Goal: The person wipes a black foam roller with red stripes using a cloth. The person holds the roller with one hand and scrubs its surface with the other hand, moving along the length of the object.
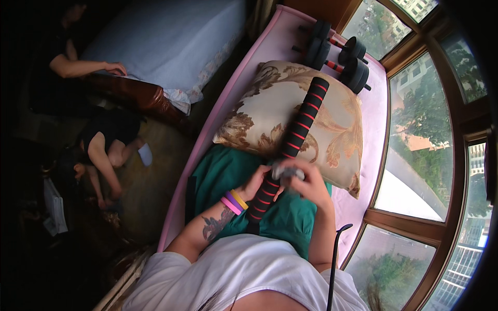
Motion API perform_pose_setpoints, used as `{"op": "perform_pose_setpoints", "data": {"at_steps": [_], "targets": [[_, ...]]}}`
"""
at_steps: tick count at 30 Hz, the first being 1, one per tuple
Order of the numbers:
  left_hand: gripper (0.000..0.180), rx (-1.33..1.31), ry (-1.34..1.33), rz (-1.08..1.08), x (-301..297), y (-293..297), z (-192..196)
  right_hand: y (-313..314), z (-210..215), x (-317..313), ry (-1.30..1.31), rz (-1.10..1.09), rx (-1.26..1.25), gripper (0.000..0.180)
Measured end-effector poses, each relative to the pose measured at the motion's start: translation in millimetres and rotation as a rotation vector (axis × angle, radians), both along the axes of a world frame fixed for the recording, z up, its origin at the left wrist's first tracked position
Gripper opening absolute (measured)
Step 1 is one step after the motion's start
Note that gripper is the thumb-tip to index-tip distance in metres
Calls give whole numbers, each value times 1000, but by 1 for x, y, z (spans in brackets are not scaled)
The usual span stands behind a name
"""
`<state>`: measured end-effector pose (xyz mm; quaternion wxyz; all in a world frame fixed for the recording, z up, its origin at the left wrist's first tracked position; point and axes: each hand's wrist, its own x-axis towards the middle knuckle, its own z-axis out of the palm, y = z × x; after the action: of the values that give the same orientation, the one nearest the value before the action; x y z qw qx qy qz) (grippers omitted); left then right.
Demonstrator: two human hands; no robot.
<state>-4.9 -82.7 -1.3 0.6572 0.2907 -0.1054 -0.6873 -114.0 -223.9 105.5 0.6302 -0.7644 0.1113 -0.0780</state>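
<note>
A long black foam-padded bar (303, 123) with red rings slants across my lap, its far part over a patterned pillow (249, 114). My left hand (255, 182), with coloured wristbands, is closed round the bar below its middle. My right hand (311, 182) is closed on a crumpled grey cloth (288, 173), pressed against the bar just beside the left hand. The right hand and the cloth are slightly blurred. The bar's near end points toward my white shirt, above my green trousers (215, 168).
Dumbbells (355, 72) with black plates lie beyond the pillow on the pink padded seat (275, 36). Wood-framed windows (420, 114) run along the right. At left, one person rests a hand (115, 68) by a blue-covered bed (171, 36); another person (106, 150) crouches on the floor.
</note>
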Motion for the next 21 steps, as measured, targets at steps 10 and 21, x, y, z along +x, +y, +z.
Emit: {"op": "perform_pose_setpoints", "data": {"at_steps": [10, 21], "targets": [[58, -24, -17, -27, 2, -5, 23, 29, -99, -37, -172, -41, 1227, 33], [59, 23, 31, -52, 2, -4, 15, 21, -103, -34, -240, -136, 1330, 34]]}}
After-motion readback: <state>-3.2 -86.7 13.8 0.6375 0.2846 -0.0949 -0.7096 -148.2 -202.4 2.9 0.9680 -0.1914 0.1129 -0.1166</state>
